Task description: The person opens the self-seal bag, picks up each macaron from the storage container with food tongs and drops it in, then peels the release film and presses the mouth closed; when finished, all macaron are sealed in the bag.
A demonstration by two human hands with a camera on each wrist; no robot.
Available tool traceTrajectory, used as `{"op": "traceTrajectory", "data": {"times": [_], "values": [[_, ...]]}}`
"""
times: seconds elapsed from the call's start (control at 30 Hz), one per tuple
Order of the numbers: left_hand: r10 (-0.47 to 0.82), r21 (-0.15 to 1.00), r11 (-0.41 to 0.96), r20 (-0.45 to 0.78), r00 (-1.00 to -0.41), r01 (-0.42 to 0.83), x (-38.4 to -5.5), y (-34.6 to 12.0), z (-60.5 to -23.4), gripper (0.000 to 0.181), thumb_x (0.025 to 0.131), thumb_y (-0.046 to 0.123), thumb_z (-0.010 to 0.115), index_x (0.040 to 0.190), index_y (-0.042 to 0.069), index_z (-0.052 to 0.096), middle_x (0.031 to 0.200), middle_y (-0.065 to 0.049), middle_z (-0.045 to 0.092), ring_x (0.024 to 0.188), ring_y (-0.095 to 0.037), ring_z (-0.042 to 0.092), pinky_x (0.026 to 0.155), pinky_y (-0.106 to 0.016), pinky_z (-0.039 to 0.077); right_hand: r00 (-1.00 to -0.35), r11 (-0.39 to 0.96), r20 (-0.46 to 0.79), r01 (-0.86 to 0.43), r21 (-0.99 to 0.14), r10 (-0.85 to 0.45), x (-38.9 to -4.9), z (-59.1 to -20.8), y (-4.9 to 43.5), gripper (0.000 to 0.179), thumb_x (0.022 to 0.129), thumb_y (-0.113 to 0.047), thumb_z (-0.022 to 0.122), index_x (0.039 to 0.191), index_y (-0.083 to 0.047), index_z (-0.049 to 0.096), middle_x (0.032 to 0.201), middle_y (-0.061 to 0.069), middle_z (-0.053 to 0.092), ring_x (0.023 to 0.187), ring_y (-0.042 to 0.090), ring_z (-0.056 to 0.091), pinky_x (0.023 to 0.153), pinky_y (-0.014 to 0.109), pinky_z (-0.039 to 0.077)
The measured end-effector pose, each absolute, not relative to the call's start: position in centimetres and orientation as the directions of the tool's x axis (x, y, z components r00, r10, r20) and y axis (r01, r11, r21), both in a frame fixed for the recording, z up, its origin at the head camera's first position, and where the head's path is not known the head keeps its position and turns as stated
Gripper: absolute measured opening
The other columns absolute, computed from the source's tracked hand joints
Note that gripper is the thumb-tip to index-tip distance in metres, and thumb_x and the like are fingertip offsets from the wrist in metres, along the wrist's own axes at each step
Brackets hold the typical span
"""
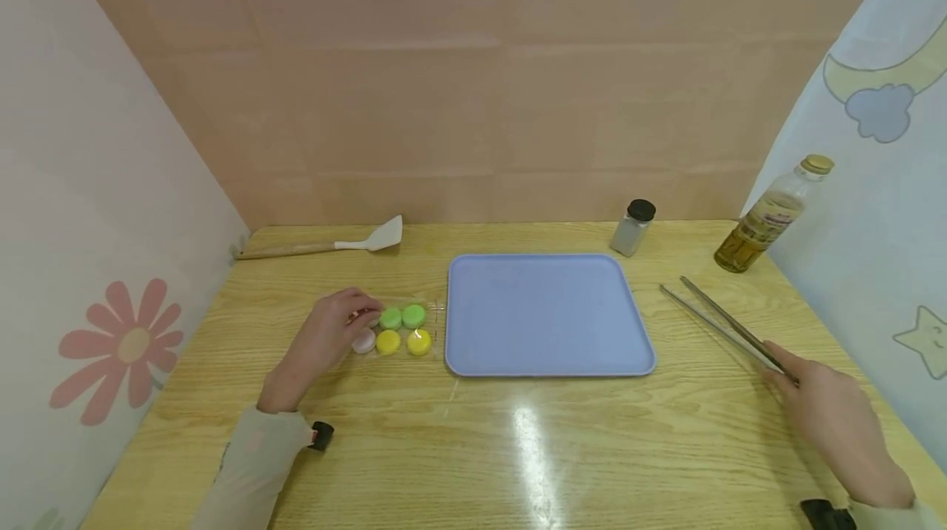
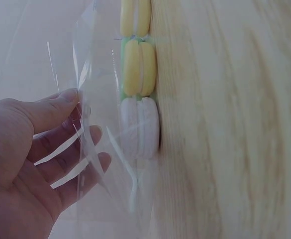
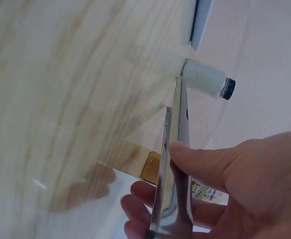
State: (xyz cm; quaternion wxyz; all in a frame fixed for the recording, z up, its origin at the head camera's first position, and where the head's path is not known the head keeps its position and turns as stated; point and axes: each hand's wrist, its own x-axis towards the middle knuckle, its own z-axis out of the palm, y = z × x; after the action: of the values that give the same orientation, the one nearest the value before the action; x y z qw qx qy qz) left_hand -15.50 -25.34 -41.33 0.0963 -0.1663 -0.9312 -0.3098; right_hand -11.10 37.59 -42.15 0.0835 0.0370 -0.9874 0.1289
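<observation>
We see one clear plastic package (image 2: 98, 64) just left of the single blue tray (image 1: 547, 315), near its edge. In it we count five macarons plainly: two green macarons (image 1: 414, 316) in the row farther from us, and two yellow macarons (image 1: 418, 342) with one pale lilac macaron (image 1: 363, 341) in the nearer row, the lilac one farthest from the tray. Something else pale is partly covered by the fingers at the end of the green row, and we cannot tell what it is.

The package lies at the fingertips of the left hand (image 1: 325, 333), between that hand and the tray. The thumb and fingers of the left hand come together on the clear plastic, pinching its edge, with the fingers seen through the film.

To the right of the tray, our right hand (image 1: 836, 411) grips one pair of metal tongs (image 3: 182, 204) between thumb and fingers; the tong tips stand slightly apart, near the tray.

Beyond the tray's far right corner we find one black-capped jar (image 1: 630, 235) and, farther right, one oil bottle (image 1: 762, 226). One spatula (image 1: 296, 250) lies beyond the tray's far left corner, on the desk (image 1: 414, 448).
</observation>
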Motion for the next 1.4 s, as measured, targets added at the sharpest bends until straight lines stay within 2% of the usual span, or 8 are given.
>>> {"op": "traceTrajectory", "data": {"times": [0.2,0.3,0.47,0.63,0.83,1.0,1.2,1.4], "values": [[0.25,0.551,0.752,0.27,-0.93,0.362,-15.6,-25.5,-41.6,0.011,0.096,0.005,0.069,0.104,0.004,0.077,0.098,-0.001,0.069,0.087,-0.017,0.065,0.075,-0.039,0.055,-0.995,0.97,0.081,-0.077,-0.229,-0.06,-11.3,-42.1,37.8,0.049,0.098,-0.014,0.067,0.138,0.01,0.052,0.056,0.004,0.043,0.047,0.018,0.029,0.042,0.032,0.026],[0.25,0.549,0.753,0.27,-0.93,0.362,-15.6,-25.5,-41.5,0.011,0.096,0.005,0.069,0.104,0.004,0.077,0.098,-0.001,0.069,0.088,-0.017,0.065,0.075,-0.039,0.055,-0.997,0.974,0.027,-0.075,-0.213,-0.071,-11.9,-42.0,38.0,0.051,0.096,-0.014,0.069,0.138,0.01,0.052,0.077,0.028,0.061,0.052,0.021,0.041,0.045,0.033,0.029],[0.252,0.551,0.75,0.273,-0.928,0.366,-15.5,-25.4,-41.4,0.011,0.096,0.005,0.069,0.104,0.004,0.077,0.098,-0.002,0.069,0.088,-0.017,0.065,0.075,-0.039,0.055,-0.996,0.978,-0.004,-0.088,-0.192,-0.09,-12.4,-41.6,37.9,0.054,0.091,-0.013,0.074,0.134,0.013,0.054,0.11,0.044,0.058,0.072,0.044,0.061,0.05,0.043,0.043],[0.254,0.544,0.756,0.271,-0.929,0.365,-15.4,-25.4,-41.4,0.01,0.095,0.004,0.071,0.103,0.004,0.077,0.098,-0.002,0.069,0.087,-0.017,0.065,0.074,-0.038,0.055,-0.977,0.971,0.179,-0.149,-0.185,-0.116,-12.3,-40.9,35.8,0.048,0.088,-0.009,0.076,0.126,0.014,0.059,0.099,0.04,0.06,0.077,0.052,0.06,0.055,0.056,0.048],[0.272,0.528,0.76,0.272,-0.923,0.379,-15.6,-25.3,-41.6,0.01,0.094,0.003,0.072,0.102,0.004,0.078,0.098,-0.003,0.07,0.086,-0.017,0.064,0.074,-0.037,0.055,-0.923,0.908,0.321,-0.306,-0.285,-0.211,-11.7,-39.8,29.5,0.033,0.091,-0.003,0.072,0.121,0.011,0.066,0.083,0.017,0.067,0.059,0.02,0.059,0.045,0.033,0.044],[0.28,0.545,0.747,0.263,-0.923,0.381,-15.6,-25.1,-41.6,0.012,0.094,0.003,0.071,0.105,0.003,0.077,0.1,-0.004,0.069,0.088,-0.018,0.065,0.075,-0.039,0.056,-0.908,0.836,0.288,-0.399,-0.376,-0.305,-10.6,-39.1,23.5,0.029,0.094,-0.004,0.07,0.123,0.002,0.07,0.083,0.0,0.068,0.056,0.001,0.047,0.047,0.023,0.043],[0.291,0.554,0.742,0.241,-0.926,0.377,-15.4,-24.9,-41.5,0.015,0.094,0.004,0.072,0.108,0.002,0.076,0.101,-0.004,0.068,0.089,-0.019,0.064,0.076,-0.04,0.055,-0.86,0.691,0.221,-0.504,-0.518,-0.461,-9.5,-39.1,17.6,0.025,0.097,-0.004,0.066,0.122,-0.003,0.072,0.08,-0.008,0.065,0.05,-0.004,0.036,0.044,0.021,0.04],[0.291,0.544,0.753,0.229,-0.929,0.37,-15.4,-25.1,-41.5,0.017,0.095,0.007,0.071,0.11,0.001,0.076,0.105,-0.007,0.069,0.09,-0.02,0.064,0.076,-0.041,0.055,-0.771,0.545,0.156,-0.563,-0.621,-0.618,-9.4,-40.4,13.3,0.023,0.1,-0.007,0.063,0.119,0.003,0.071,0.075,-0.011,0.062,0.059,-0.004,0.048,0.054,0.021,0.048]]}}
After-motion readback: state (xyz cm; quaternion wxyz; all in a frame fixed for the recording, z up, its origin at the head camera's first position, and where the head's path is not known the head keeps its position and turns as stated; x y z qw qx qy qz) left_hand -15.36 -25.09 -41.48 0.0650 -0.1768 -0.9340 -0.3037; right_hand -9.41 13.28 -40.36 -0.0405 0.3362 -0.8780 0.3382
